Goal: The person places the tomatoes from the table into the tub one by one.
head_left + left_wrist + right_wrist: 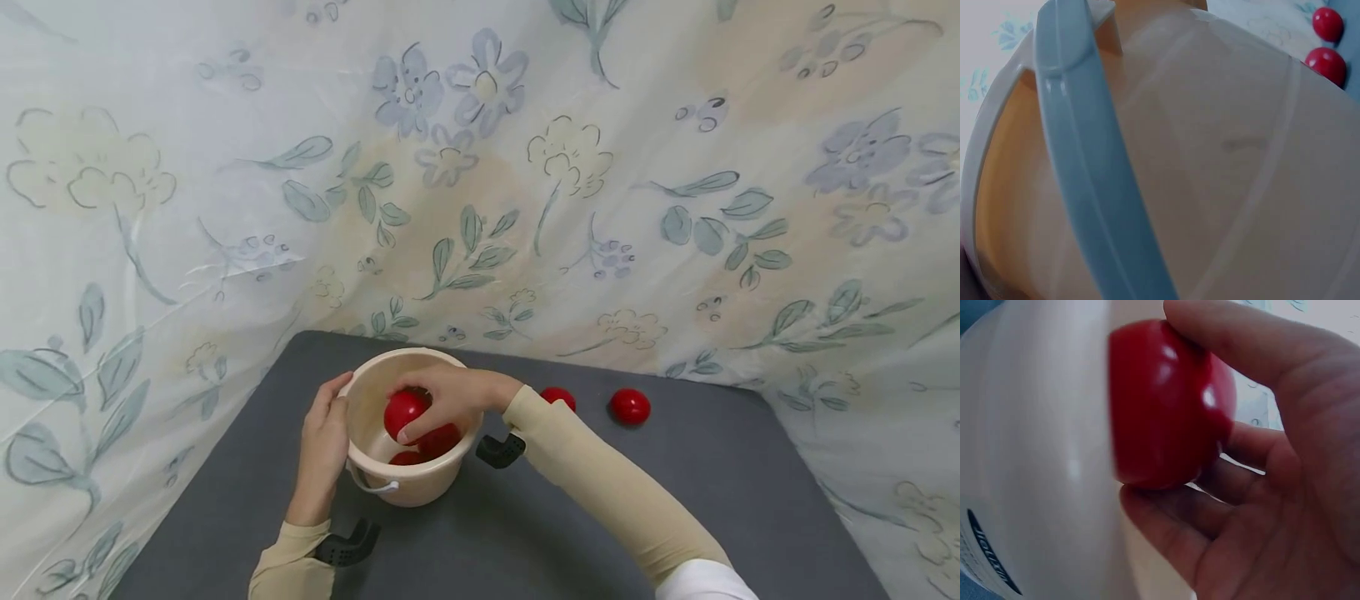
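Observation:
A cream plastic bucket stands on the dark grey table. My left hand grips its left rim. The bucket's bail handle hangs down outside, filling much of the left wrist view. Inside the bucket mouth, my right hand holds a glossy red round fruit between thumb and fingers. The right wrist view shows this fruit partly hidden behind the bucket wall. Below it, more red fruits lie in the bucket, partly covered by the hand.
To the bucket's right, two more red fruits lie on the grey table: one partly behind the right forearm, the other farther right. A floral cloth hangs behind and beside the table.

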The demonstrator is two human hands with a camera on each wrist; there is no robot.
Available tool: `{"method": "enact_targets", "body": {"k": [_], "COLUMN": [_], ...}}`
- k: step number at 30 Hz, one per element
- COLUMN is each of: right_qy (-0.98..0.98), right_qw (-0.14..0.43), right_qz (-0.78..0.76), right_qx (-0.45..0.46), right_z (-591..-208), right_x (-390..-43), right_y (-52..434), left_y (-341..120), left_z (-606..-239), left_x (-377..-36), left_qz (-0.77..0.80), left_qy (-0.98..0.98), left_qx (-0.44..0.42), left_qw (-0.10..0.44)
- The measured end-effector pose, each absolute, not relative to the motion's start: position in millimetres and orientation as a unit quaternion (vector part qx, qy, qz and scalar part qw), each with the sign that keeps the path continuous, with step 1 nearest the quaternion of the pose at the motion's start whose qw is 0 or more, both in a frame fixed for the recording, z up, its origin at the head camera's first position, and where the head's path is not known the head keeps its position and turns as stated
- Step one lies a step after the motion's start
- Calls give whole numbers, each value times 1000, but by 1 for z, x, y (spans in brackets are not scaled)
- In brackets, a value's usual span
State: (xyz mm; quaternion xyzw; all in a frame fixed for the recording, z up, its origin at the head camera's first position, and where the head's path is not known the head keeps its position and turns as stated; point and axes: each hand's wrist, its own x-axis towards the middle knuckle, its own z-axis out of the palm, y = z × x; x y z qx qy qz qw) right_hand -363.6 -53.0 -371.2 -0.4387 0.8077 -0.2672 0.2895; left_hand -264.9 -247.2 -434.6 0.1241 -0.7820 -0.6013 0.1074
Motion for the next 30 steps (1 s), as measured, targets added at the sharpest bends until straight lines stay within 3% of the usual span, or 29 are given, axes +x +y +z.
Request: {"method": "enact_targets", "body": {"k": [8,16,24,30], "right_qy": [817,785,809,788], "right_qw": [288,305,222,94], "right_qz": [-220,-352,-397,-517], "right_qx": [-448,-408,-372,-320], "right_z": [-377,-370,-345,-323], "right_x": [-361,-368,-380,-385], "right_y": [-53,-42,-8,37], "left_y": [-245,-245,-243,-242], "left_z": [-434,-434,-432,-433], "left_x": [-265,-265,-263,-262], "left_qz": [-598,-598,-602,-598], "left_qy": [-784,-784,-779,-783], "left_qx": [127,119,124,121], "left_qw": [109,114,120,122]}}
